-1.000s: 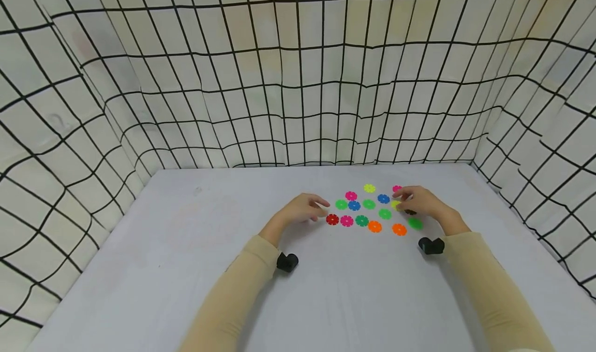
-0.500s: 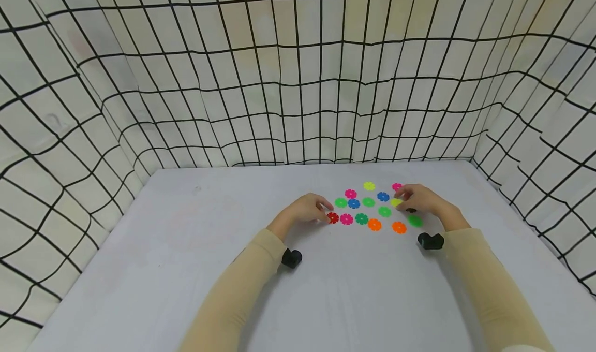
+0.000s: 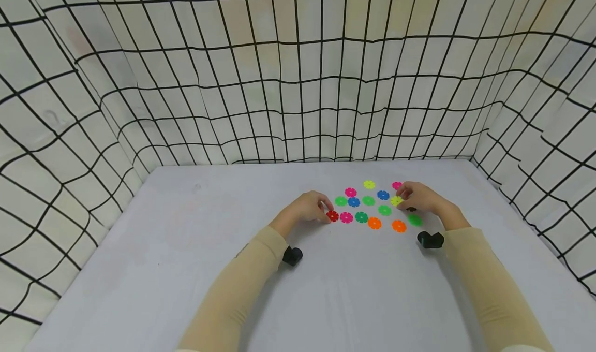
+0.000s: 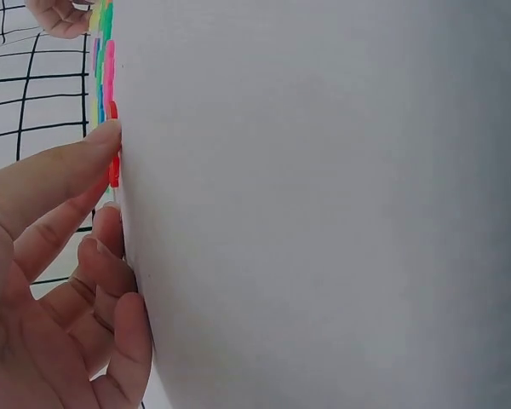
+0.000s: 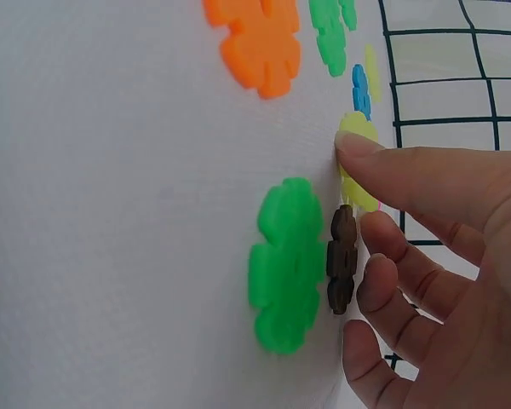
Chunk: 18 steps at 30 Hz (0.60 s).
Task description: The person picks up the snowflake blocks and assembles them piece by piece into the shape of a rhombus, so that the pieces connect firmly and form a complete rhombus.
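On red disc (image 3: pixel 333 216), left fingers (image 4: pixel 64 170); on yellow disc (image 5: pixel 358 126), right fingers (image 5: pixel 434 181) (narrowly parted).

The person wears a beige left sleeve (image 3: pixel 235 290) and a matching right sleeve (image 3: pixel 484 282), both long, plain and creased along the forearm. A black left wrist block (image 3: pixel 293 256) and a black right wrist block (image 3: pixel 430 239), small and round-cornered, the right one notched, sit by the cuffs. A whitish patch (image 3: pixel 523 349) edges the right sleeve.

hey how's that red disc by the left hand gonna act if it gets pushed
Edge-on in the left wrist view, the red notched disc looks thin, so it's probably light. Its flat shape suggests sliding, not rolling, along the white tabletop. Its scalloped edge may give the left hand purchase.
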{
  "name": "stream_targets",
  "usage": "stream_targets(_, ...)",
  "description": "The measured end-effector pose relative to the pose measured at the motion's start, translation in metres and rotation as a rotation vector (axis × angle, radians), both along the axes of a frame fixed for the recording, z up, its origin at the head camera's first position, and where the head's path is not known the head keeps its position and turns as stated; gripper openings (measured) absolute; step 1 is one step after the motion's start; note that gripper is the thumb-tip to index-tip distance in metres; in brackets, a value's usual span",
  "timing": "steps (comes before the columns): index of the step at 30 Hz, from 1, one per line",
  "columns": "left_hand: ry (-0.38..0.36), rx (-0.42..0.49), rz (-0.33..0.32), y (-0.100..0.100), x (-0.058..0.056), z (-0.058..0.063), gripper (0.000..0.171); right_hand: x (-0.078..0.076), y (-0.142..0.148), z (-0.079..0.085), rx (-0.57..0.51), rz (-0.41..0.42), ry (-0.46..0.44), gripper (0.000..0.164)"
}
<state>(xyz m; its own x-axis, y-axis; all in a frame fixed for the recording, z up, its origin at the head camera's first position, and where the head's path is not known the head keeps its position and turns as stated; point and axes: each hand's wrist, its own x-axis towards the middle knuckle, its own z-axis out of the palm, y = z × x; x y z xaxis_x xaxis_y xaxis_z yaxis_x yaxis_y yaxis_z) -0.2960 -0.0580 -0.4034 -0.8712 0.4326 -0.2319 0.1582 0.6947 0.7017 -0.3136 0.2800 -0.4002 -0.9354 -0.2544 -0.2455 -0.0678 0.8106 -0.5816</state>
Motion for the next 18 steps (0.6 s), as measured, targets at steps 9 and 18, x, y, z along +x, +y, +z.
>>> stream_targets(9,-0.008,-0.012,-0.005,0.0021,-0.0005,0.0029,0.024,0.0017,-0.0038,0.0018,-0.062,0.005,-0.003,0.037)
stream_targets(18,0.028,-0.09,-0.005,0.0093,-0.002,0.001,0.025,0.0009,-0.0049,0.0004,-0.057,0.01,-0.005,0.035)
